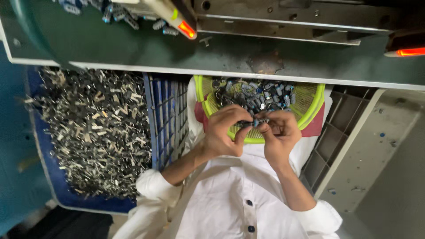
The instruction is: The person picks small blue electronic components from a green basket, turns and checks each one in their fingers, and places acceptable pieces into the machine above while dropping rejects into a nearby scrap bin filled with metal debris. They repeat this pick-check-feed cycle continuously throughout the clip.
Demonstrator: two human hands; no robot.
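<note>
Small metal parts, dark with bluish tips, are being pinched in a short row between both hands, just above the near rim of a yellow-green mesh basket resting on the person's lap. The left hand is curling closed, thumb and forefingers gripping the left end of the row; the right hand is likewise closing around the right end, fingertips meeting those of the other hand. More loose parts of the same kind are lying heaped in the far half of the basket.

By the look of it, the step in hand is gathering and lining up a few parts picked out of the basket. Any next move is calling for a steady pinch, since the pieces are small and could slip back among the others.

To the left, a blue crate is standing beside a blue tray full of grey metal scraps. Beyond the basket, a green machine tabletop is stretching across the far side, with two lit orange lamps.
</note>
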